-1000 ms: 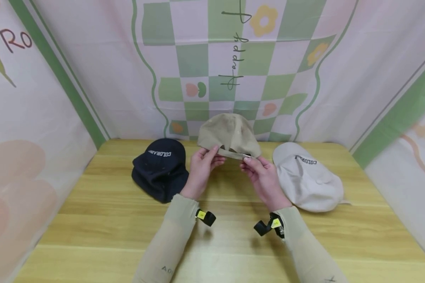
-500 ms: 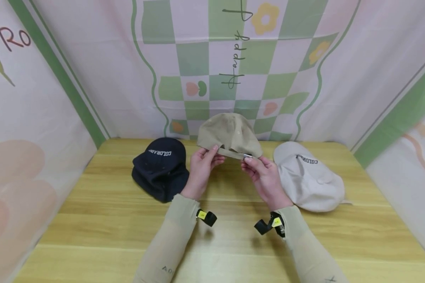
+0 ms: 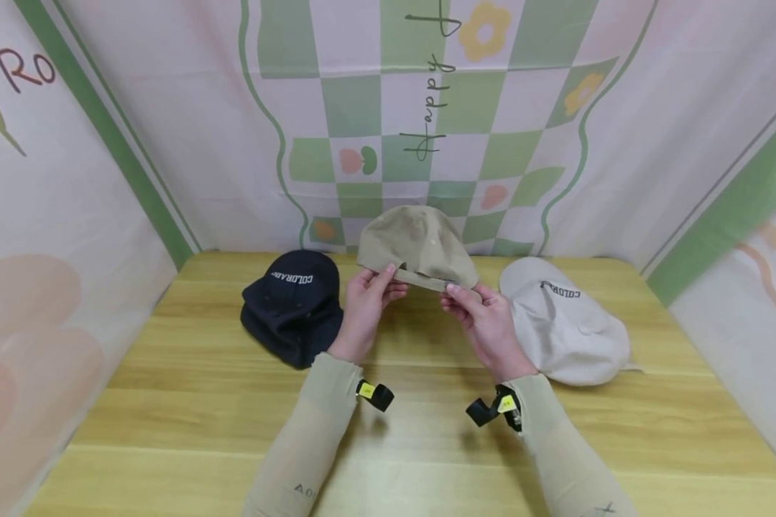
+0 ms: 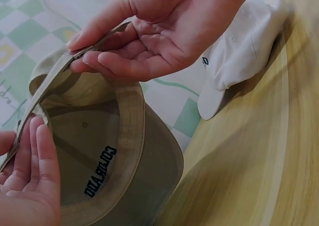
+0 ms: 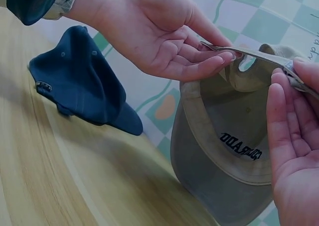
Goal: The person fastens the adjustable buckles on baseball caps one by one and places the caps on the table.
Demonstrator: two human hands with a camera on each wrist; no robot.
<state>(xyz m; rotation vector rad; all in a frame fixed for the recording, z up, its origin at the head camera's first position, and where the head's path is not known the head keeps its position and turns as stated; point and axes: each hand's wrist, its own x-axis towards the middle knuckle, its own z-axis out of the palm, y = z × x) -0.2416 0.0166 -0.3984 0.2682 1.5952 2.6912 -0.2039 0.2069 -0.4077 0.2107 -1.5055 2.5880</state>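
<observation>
A khaki baseball cap [image 3: 417, 240] is held up above the table's far side, its rear strap [image 3: 423, 280] toward me. My left hand [image 3: 366, 305] pinches one end of that strap between thumb and fingers. At the other end, my right hand [image 3: 485, 323] pinches the strap near its metal buckle [image 5: 289, 66], which the right wrist view shows by the thumb. Both wrist views look into the cap's hollow, where dark stitched lettering [image 4: 101, 171] shows. The brim [image 5: 214, 186] points away from me. Fingers partly cover the strap ends.
A navy cap [image 3: 291, 309] lies on the wooden table [image 3: 414, 445] beside my left forearm. An off-white cap [image 3: 569, 330] lies to the right, close to my right hand. Patterned cloth [image 3: 420, 108] hangs behind the table and along both sides.
Both hands keep their pinch on the strap of the khaki cap. The cap has shifted very slightly up and left, and the buckle's shine beside my right thumb is less visible.
</observation>
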